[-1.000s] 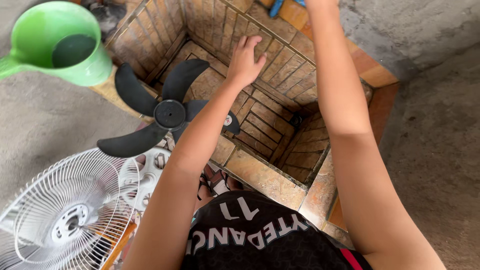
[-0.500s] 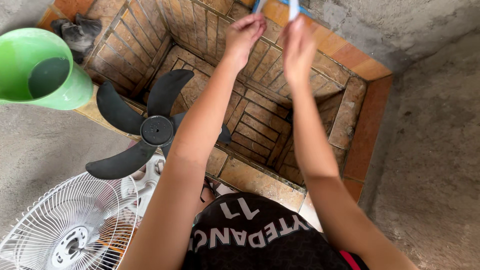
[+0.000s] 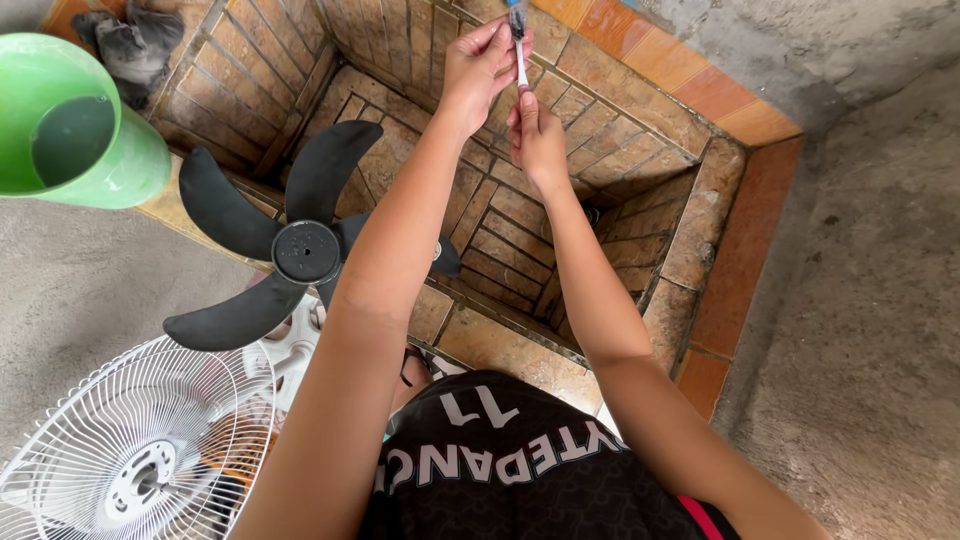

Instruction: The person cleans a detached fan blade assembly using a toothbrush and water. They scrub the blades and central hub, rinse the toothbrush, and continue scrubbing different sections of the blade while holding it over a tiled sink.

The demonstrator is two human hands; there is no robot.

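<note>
Nearest, a white fan grille point(image 3: 130, 450) lies on the concrete floor, with the black fan blade point(image 3: 290, 240) beyond it at the edge of the tiled basin point(image 3: 720, 190). Farther out, the left hand point(image 3: 478, 70) and right hand point(image 3: 535, 135) pinch a thin brush point(image 3: 520, 55) in their fingers above the basin; a green jug point(image 3: 75, 125) stands far left.

Black fan blade point(image 3: 290, 240) on the brick basin point(image 3: 700, 230) edge, white fan grille point(image 3: 140, 450) below it, green jug point(image 3: 75, 125) of water at left, grey concrete floor point(image 3: 860, 330).
</note>
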